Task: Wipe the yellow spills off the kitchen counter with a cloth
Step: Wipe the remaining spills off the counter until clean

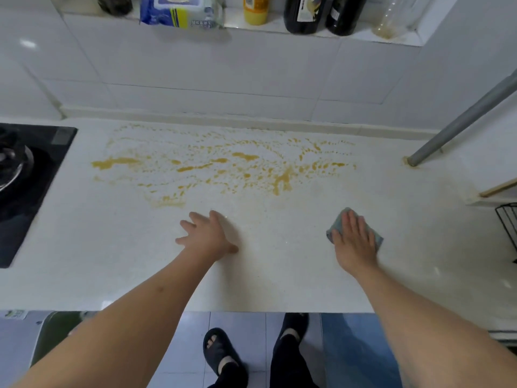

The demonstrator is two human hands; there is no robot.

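Observation:
Yellow spills [223,166] spread in streaks and drops across the back half of the white kitchen counter [126,247], from near the hob to the right of centre. My right hand [354,242] lies flat with straight fingers on a blue-grey cloth [376,238], pressing it onto the counter in front of and right of the spills. My left hand [207,235] rests flat on the bare counter with fingers spread, just in front of the spills' near edge.
A black gas hob [25,186] fills the counter's left end. A grey metal pole [461,116] meets the counter at the back right, with a black wire rack [507,225] at the right edge. Bottles and a packet [179,11] stand on the ledge above.

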